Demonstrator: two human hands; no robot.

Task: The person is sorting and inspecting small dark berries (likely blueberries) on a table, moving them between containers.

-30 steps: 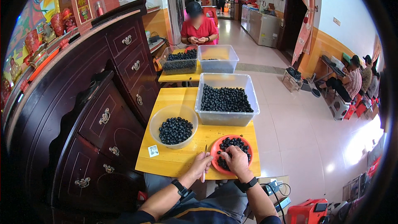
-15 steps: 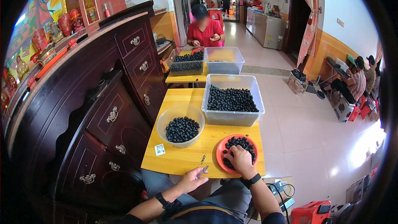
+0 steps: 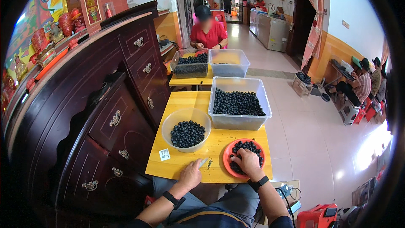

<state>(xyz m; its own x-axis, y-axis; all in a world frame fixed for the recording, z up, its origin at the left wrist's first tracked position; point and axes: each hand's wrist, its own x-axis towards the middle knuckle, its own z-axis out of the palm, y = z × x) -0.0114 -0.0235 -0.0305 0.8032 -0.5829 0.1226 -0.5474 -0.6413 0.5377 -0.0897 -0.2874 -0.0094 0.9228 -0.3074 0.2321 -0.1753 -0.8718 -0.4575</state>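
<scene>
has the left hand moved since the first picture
Yes, the left hand has moved left, away from the red plate and closer to the white sticker on the yellow table.

Near the front edge of the yellow surface (image 3: 177,165), the left hand (image 3: 190,176) has a knife (image 3: 203,162) in its grip, beside small scraps (image 3: 209,164). The right hand (image 3: 249,161) touches dark round fruits (image 3: 247,145) in a red plate (image 3: 226,161). Farther stand a round tub (image 3: 187,114) and a rectangular tub (image 3: 240,123), both with similar fruits.
</scene>
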